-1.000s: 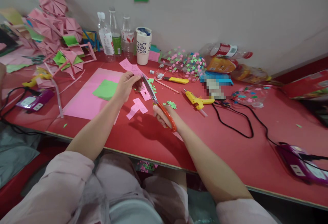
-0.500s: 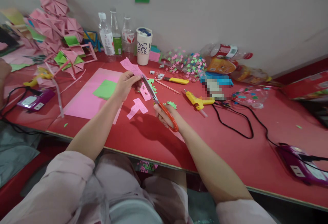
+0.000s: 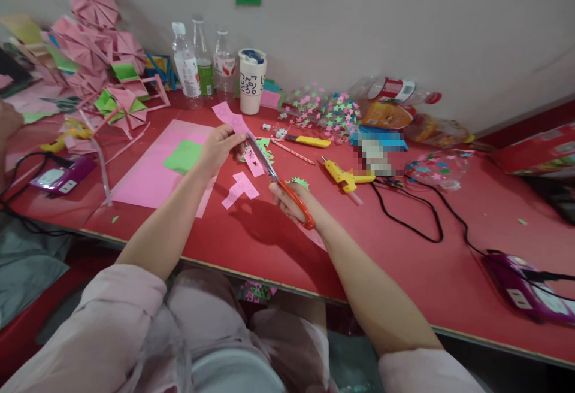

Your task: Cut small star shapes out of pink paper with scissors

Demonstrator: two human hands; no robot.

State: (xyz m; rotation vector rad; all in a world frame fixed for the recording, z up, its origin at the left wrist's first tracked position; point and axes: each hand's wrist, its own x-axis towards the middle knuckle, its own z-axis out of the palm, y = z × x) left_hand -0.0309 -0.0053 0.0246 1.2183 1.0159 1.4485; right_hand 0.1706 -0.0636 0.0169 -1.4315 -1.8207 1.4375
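Observation:
My left hand point(image 3: 221, 148) pinches a pink paper strip point(image 3: 230, 118) that has faint drawn lines. In my right hand point(image 3: 290, 201) are scissors point(image 3: 294, 200) with orange handles, their blades pointing up and left to the strip's edge by my left fingertips. Whether the blades are parted is too small to tell. Below them on the red table point(image 3: 269, 249) lie a pink paper scrap point(image 3: 241, 190) and green paper cut-outs point(image 3: 297, 182). Under my left wrist, a green paper square point(image 3: 182, 157) rests on a large pink sheet point(image 3: 135, 186).
A yellow utility knife point(image 3: 309, 141) and a yellow glue gun point(image 3: 345, 176) with a black cord lie right of my hands. Bottles point(image 3: 186, 69) and a cup point(image 3: 251, 84) stand along the wall. Pink folded-paper work point(image 3: 90, 45) stands left, near another person's hand point(image 3: 9, 123).
Almost nothing differs. The scissors and both hands hold nearly the same place at the pink strip, and the view has shifted very slightly.

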